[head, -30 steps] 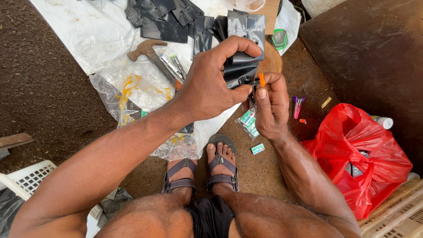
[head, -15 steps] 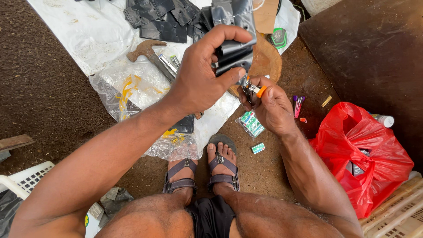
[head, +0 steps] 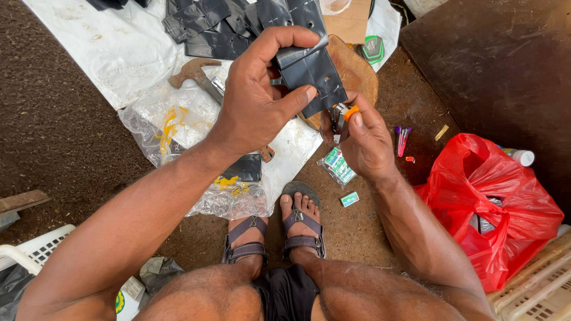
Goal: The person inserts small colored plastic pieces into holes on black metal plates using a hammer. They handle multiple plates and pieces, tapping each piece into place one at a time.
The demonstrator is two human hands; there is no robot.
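Near the top centre of the frame, the left hand (head: 259, 101) grips a folded black rubber piece (head: 312, 74), thumb on its lower edge and fingers curled over the top. Just below and to the right, the right hand (head: 363, 139) pinches a small orange-handled tool (head: 344, 113) against the piece's lower corner. The tool's tip sits very close to the left thumb, so a slip could nick it. The springy fold could also twist loose under pressure. A hammer (head: 199, 77) lies on the white sheet (head: 107, 47) at upper left.
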